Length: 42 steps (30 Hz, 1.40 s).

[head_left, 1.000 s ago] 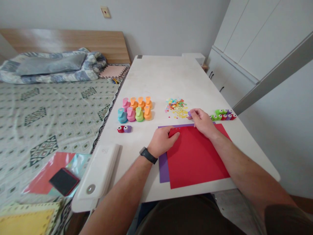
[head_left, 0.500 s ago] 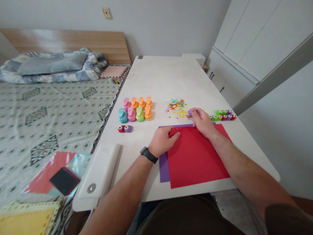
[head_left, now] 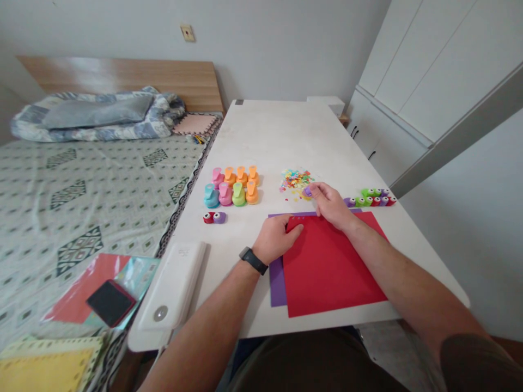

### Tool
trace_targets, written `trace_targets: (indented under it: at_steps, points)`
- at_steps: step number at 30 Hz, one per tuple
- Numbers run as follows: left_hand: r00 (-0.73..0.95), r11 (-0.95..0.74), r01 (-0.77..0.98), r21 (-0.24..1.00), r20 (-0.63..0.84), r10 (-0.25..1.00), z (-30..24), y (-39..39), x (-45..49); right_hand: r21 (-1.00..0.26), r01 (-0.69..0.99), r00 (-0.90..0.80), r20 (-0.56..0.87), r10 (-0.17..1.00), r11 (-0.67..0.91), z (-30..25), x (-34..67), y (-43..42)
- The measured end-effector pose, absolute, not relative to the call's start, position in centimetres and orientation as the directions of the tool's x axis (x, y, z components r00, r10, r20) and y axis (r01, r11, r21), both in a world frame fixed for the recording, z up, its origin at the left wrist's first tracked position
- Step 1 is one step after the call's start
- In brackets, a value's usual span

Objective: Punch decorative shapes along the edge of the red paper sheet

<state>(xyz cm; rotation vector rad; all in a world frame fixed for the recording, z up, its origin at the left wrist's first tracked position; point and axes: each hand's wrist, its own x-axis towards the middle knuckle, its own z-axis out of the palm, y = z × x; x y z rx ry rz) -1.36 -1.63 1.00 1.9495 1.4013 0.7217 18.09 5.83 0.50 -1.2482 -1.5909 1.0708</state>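
Note:
A small purple craft punch [head_left: 309,191] is pinched between the thumb and fingers of my right hand [head_left: 330,205]. It is above the near side of a pile of coloured paper confetti [head_left: 296,177]. My left hand [head_left: 275,239] grips the upper left corner of a red paper sheet [head_left: 333,267], its thumb on top and the other fingers partly hidden. Several small punched holes show along the sheet's top edge, close to that thumb. Under the red sheet lies a purple sheet [head_left: 278,283], showing at the left and along the top.
Several large lever punches [head_left: 239,194] stand in two rows at left, with two small punches [head_left: 214,218] nearer me. More small punches [head_left: 372,200] line the right side. A long white device [head_left: 174,283] lies along the table's left edge. Beyond it, a phone [head_left: 110,303] rests on the bed.
My right hand has moved a little left with the purple punch, nearer the confetti. The left hand keeps its hold on the red sheet. The whole view has shifted slightly.

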Motion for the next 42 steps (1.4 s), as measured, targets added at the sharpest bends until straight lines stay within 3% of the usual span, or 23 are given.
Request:
trace_targets:
  at_steps: [10, 17, 24, 27, 31, 39, 42]
  points:
    - [0.286, -0.256, 0.642, 0.723, 0.083, 0.954, 0.9, -1.7, -1.3, -0.988, 0.155, -0.414, -0.059, 0.908, 0.007, 1.5, 14.7, 7.1]
    - [0.289, -0.274, 0.617, 0.738, 0.11, 0.951, 0.9, -1.6, -1.4, -0.943, 0.317, -0.216, 0.034, 0.976, 0.103, 1.7, 15.6, 8.5]
    - [0.292, -0.261, 0.634, 0.728, 0.088, 0.952, 1.0, -1.6, -1.4, -0.93, 0.36, -0.309, -0.049, 0.95, 0.069, 1.5, 18.0, 7.7]
    - [0.289, -0.26, 0.634, 0.729, 0.088, 0.953, 1.1, -1.6, -1.4, -0.908, 0.406, -0.236, 0.006, 0.972, 0.104, 0.9, 18.3, 7.9]
    - [0.292, -0.264, 0.632, 0.728, 0.092, 0.952, 1.1, -1.5, -1.4, -0.941, 0.325, -0.168, 0.046, 0.985, 0.099, 0.8, 18.5, 8.4]
    - [0.291, -0.255, 0.636, 0.729, 0.079, 0.953, 1.0, -1.5, -1.3, -0.954, 0.298, -0.336, -0.072, 0.939, 0.033, 0.9, 17.5, 7.5]
    - [0.288, -0.253, 0.627, 0.737, 0.082, 0.954, 1.1, -1.5, -1.3, -0.934, 0.347, -0.277, -0.017, 0.961, 0.083, 0.8, 17.2, 7.7]
